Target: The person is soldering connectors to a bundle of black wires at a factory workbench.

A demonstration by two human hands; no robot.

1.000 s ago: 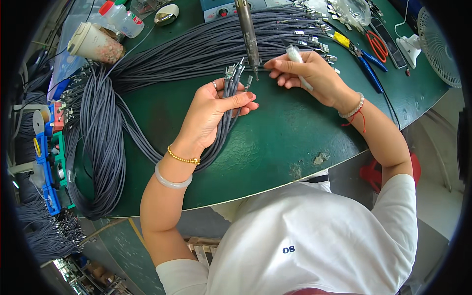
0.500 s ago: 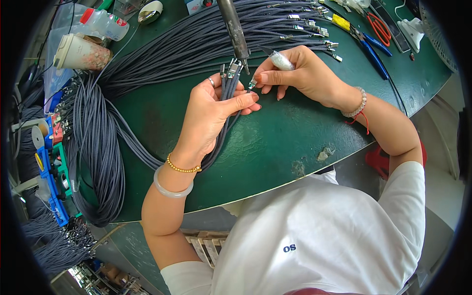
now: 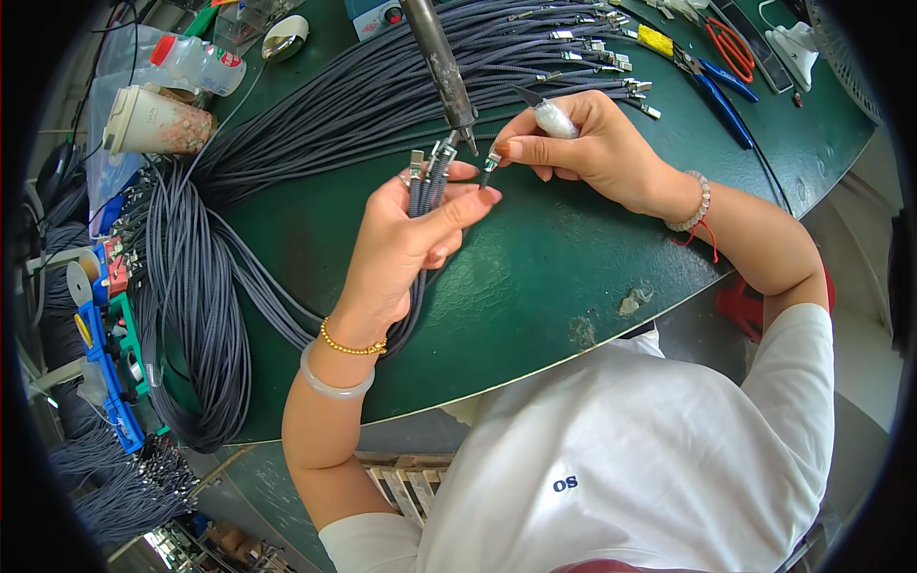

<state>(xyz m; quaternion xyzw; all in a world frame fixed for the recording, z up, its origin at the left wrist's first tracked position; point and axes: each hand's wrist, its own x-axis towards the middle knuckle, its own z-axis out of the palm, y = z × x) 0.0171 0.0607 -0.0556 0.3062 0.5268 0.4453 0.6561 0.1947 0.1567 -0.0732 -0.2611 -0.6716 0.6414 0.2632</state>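
Note:
My left hand is closed round a bundle of grey braided cables, whose metal connector ends stick up past the fingers. One cable stands apart from the bundle, its metal connector at the fingertips of my right hand. That hand is closed and also carries a small pointed knife with a white wrapped handle, its dark blade pointing up and left. Between the hands, from the top edge, comes a dark metal rod like a soldering iron, its thin tip close to the connectors.
More braided cables spread across the green table, and a thick hank lies at left. Cutting pliers and red-handled scissors lie far right. A paper cup and plastic bottle are far left.
My left hand has moved a little left and down with the bundle, away from my right hand. The single connector stays at my right fingertips. The whole view has shifted slightly.

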